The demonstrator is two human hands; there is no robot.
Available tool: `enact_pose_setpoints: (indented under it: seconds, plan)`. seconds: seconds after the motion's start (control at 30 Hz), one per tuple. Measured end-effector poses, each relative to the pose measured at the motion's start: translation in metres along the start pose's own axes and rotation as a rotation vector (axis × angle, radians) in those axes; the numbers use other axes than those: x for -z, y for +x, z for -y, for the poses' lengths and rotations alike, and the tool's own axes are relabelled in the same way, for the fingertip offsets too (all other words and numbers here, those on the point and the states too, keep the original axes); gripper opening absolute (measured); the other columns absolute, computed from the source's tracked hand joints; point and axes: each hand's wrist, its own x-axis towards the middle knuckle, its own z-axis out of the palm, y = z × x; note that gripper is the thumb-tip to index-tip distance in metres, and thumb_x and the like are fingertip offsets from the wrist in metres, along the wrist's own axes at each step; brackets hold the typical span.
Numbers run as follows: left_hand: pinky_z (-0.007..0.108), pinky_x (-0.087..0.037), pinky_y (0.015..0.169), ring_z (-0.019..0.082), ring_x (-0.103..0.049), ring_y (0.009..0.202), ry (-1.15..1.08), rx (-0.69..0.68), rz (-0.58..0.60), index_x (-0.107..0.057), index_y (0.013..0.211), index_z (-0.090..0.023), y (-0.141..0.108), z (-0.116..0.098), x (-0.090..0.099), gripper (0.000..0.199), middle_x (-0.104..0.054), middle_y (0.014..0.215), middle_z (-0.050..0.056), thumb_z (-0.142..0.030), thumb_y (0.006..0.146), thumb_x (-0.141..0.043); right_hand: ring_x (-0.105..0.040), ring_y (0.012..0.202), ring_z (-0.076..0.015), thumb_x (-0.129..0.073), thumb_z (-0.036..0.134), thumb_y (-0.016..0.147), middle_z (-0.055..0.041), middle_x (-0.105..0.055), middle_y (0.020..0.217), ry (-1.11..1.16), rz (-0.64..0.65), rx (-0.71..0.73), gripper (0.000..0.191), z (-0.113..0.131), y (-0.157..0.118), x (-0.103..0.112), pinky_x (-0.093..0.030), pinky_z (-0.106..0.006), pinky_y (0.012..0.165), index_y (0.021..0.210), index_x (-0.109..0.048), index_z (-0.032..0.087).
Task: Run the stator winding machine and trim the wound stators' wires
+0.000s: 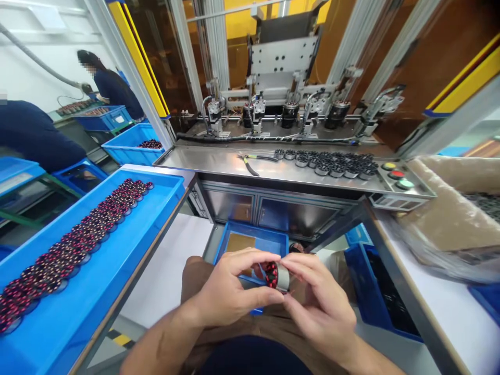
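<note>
At the far left edge of the frame a person in dark clothing (35,133) bends away, and in the upper left a second co-worker (115,91) stands beside blue bins. Below them, a long blue tray (113,265) runs from the lower left corner toward the centre, carrying a slanting band of red-and-black wound parts (84,232) packed close together. In the lower centre, the left hand (230,289) grips the near side of a wound part (282,277) between thumb and fingers. That part is held just above the lap, tipped on its side, its red windings facing left and its grey ring facing right. Higher up, green-handled pliers (259,157) lie with their handles spread on a metal ledge (211,159) in front of the machine. Right of the part, the right hand (322,302) pinches its grey side with thumb and fingertips, so both hands grasp the same piece. Above that hand, dark grey ring parts (328,162) crowd the ledge (some of them overlap in view), followed by a red button (396,174) between a yellow and a green one. At the right edge sits a plastic-lined box (437,208).
</note>
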Motion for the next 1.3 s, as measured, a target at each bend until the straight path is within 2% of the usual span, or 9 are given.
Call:
enact_pose_setpoints:
  seconds: [0.13,0.27,0.5,0.6,0.83,0.9,0.97,1.07,1.3]
  plan:
    - [0.027,-0.051,0.09,0.017,-0.067,0.098,0.084,-0.092,-0.048,-0.069,0.122,-0.025,0.0,0.003,0.001,0.048,-0.074,0.107,0.005,-0.023,0.076,-0.084,-0.058,0.11,-0.0229,-0.067,0.006,0.084,-0.0135,-0.057,0.12,0.139,0.084,-0.076,0.05,0.002,-0.001,0.009,-0.054,-0.037,0.089,0.131,-0.057,0.017]
    - [0.028,-0.05,0.093,0.016,-0.065,0.101,0.132,-0.122,-0.068,-0.068,0.125,-0.03,-0.002,0.008,0.0,0.053,-0.073,0.109,0.003,-0.019,0.075,-0.084,-0.059,0.09,-0.0162,-0.064,0.003,0.086,-0.0046,-0.058,0.095,0.215,0.081,-0.096,0.025,0.005,0.006,0.016,-0.052,-0.032,0.077,0.105,-0.064,0.02]
    - [0.026,-0.056,0.085,0.016,-0.068,0.099,-0.321,0.037,-0.028,-0.07,0.12,-0.03,-0.003,0.019,-0.012,0.045,-0.066,0.116,0.006,-0.015,0.079,-0.08,-0.058,0.075,-0.0137,-0.064,0.005,0.087,-0.0011,-0.059,0.081,0.24,-0.031,-0.161,0.015,0.015,0.009,0.015,-0.05,-0.03,0.067,0.088,-0.063,0.019]
    - [0.026,-0.057,0.086,0.016,-0.068,0.101,-0.387,0.004,-0.037,-0.07,0.117,-0.026,-0.002,0.021,-0.016,0.045,-0.066,0.115,0.007,-0.013,0.076,-0.082,-0.058,0.072,-0.0124,-0.065,0.009,0.089,-0.0003,-0.059,0.078,0.24,-0.041,-0.202,0.012,0.018,0.009,0.013,-0.049,-0.027,0.063,0.085,-0.062,0.02]
    - [0.029,-0.058,0.094,0.019,-0.069,0.106,0.342,-0.409,-0.143,-0.065,0.115,-0.016,0.001,0.004,-0.004,0.043,-0.071,0.113,0.012,-0.006,0.075,-0.077,-0.062,0.082,-0.0134,-0.062,0.027,0.095,-0.0017,-0.063,0.086,0.174,-0.064,-0.524,0.007,-0.007,0.001,0.037,-0.051,-0.022,0.069,0.089,-0.065,0.024]
    - [0.028,-0.057,0.099,0.019,-0.069,0.108,0.568,-0.501,-0.136,-0.063,0.117,-0.013,0.001,0.0,0.001,0.043,-0.071,0.117,0.015,-0.003,0.076,-0.074,-0.063,0.096,-0.0168,-0.062,0.034,0.095,-0.0045,-0.064,0.101,0.145,-0.061,-0.496,0.01,-0.008,0.006,0.047,-0.053,-0.026,0.081,0.1,-0.066,0.026]
    - [0.026,-0.056,0.102,0.018,-0.069,0.11,0.719,-0.559,-0.113,-0.062,0.12,-0.01,0.001,-0.003,0.005,0.045,-0.072,0.117,0.016,-0.002,0.078,-0.072,-0.06,0.112,-0.0219,-0.067,0.039,0.091,-0.0075,-0.061,0.117,0.072,0.055,-0.379,0.016,0.001,0.015,0.05,-0.052,-0.033,0.093,0.101,-0.067,0.026]
    - [0.026,-0.055,0.102,0.018,-0.068,0.111,0.768,-0.609,-0.063,-0.057,0.127,-0.007,0.002,-0.004,0.005,0.051,-0.073,0.116,0.016,0.0,0.079,-0.07,-0.06,0.112,-0.0223,-0.076,0.034,0.084,-0.0087,-0.058,0.12,-0.005,0.281,-0.279,0.017,0.018,0.032,0.042,-0.05,-0.035,0.095,0.088,-0.065,0.022]
    - [0.029,-0.059,0.098,0.018,-0.069,0.111,0.599,-0.584,0.002,-0.053,0.134,-0.011,-0.005,-0.007,0.009,0.06,-0.073,0.117,0.014,0.004,0.077,-0.068,-0.058,0.101,-0.0144,-0.049,0.012,0.097,-0.0065,-0.058,0.103,0.086,0.42,-0.175,0.011,0.022,0.051,0.036,-0.053,-0.029,0.087,0.095,-0.057,0.02]
